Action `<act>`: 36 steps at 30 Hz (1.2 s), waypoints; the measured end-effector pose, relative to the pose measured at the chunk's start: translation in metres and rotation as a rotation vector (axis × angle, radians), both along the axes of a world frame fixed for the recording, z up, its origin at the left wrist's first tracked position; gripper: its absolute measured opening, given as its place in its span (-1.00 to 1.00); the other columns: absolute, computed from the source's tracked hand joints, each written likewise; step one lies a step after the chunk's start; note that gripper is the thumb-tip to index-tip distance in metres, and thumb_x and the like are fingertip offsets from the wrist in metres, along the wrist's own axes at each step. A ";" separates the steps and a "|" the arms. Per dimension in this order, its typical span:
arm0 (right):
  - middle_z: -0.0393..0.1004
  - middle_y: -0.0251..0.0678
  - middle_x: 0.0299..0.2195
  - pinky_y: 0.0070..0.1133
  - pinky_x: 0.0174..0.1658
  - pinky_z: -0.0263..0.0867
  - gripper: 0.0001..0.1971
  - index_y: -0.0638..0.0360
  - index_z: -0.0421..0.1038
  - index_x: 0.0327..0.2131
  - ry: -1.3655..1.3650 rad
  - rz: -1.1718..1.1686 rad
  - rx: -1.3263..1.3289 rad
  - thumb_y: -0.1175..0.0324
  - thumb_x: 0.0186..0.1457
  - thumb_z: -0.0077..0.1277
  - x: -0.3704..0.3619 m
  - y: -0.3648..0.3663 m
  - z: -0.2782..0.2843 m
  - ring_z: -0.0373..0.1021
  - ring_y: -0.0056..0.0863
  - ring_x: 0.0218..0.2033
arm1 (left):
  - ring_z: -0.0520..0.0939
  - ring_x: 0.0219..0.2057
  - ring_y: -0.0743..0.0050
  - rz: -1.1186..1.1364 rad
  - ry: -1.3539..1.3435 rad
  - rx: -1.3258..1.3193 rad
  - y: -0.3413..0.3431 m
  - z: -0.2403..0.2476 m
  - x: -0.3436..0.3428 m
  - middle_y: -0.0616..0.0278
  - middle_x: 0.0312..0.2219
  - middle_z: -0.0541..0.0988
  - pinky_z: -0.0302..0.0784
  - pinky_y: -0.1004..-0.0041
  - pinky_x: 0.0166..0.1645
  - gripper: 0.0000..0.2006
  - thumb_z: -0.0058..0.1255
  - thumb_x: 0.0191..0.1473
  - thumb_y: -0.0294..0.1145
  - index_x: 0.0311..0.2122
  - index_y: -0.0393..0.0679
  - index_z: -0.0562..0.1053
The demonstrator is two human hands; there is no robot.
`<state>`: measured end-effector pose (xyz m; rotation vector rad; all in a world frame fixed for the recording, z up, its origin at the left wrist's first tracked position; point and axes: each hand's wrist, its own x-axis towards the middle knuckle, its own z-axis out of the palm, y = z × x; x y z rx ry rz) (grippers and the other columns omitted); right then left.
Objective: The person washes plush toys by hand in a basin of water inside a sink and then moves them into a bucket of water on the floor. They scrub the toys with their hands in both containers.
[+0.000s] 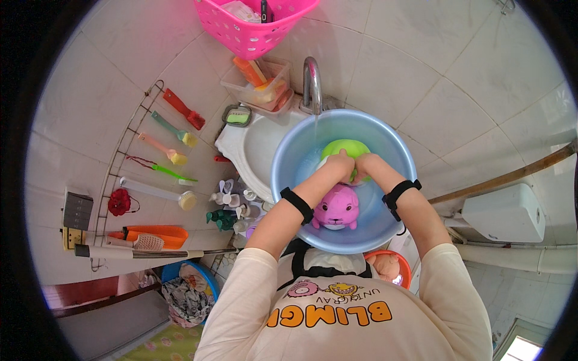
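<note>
A large blue basin (385, 138) sits over the sink, with some water in its bottom. In it lies a bright green, rounded soft thing (346, 146) with a white part at its left side; it looks like a plush toy. My left hand (341, 163) and my right hand (362, 167) meet over it, fingers closed on it and partly hidden. Just nearer to me rests a pink plush animal toy (337, 207) with dark eyes, face up, below my wrists. Water runs in a thin stream from the chrome faucet (312, 84) into the basin's far side.
The white sink (232, 143) shows at the left, with a green soap in a dish (237, 115) and pump bottles (232, 204). Brushes hang on a wall rack (129, 129). A pink basket (253, 39) and a clear bin (265, 90) are beyond. An orange basin (404, 265) stands below.
</note>
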<state>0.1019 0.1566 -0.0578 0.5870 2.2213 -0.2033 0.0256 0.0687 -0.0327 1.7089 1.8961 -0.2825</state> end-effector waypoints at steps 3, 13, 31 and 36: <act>0.44 -0.36 -0.13 -0.47 -0.07 0.29 -0.27 -0.16 0.37 -0.05 -0.120 -0.055 0.015 -0.19 -0.38 0.23 -0.003 0.001 -0.002 0.37 -0.33 -0.12 | 0.51 -0.14 0.09 -0.001 0.009 0.001 0.001 0.001 0.001 -0.07 -0.02 0.29 0.46 0.36 -0.12 -0.58 0.18 -0.31 -0.42 -0.19 -0.06 0.51; 0.45 -0.31 -0.15 -0.46 -0.08 0.28 -0.27 -0.08 0.39 -0.08 -0.049 -0.032 0.014 -0.21 -0.38 0.20 -0.001 -0.003 0.009 0.37 -0.31 -0.13 | 0.50 -0.16 0.01 0.012 -0.035 0.053 -0.001 -0.006 -0.001 -0.09 -0.05 0.29 0.46 0.29 -0.12 -0.52 0.15 -0.30 -0.43 -0.11 -0.08 0.43; 0.44 -0.33 -0.14 -0.46 -0.07 0.28 -0.26 -0.04 0.39 -0.09 -0.054 -0.074 0.047 -0.19 -0.39 0.23 0.001 -0.003 0.005 0.36 -0.34 -0.11 | 0.50 -0.20 -0.16 0.038 -0.053 0.021 0.005 -0.020 0.003 -0.24 -0.05 0.22 0.47 0.21 -0.16 -0.30 0.11 -0.32 -0.50 0.04 -0.22 0.13; 0.47 -0.31 -0.20 -0.46 -0.11 0.31 -0.25 0.00 0.41 -0.13 -0.042 -0.071 0.043 -0.24 -0.43 0.22 0.002 0.002 -0.003 0.40 -0.31 -0.16 | 0.50 -0.20 -0.16 0.045 -0.061 0.034 0.005 -0.020 0.003 -0.24 -0.06 0.22 0.47 0.21 -0.16 -0.30 0.10 -0.32 -0.51 0.03 -0.23 0.13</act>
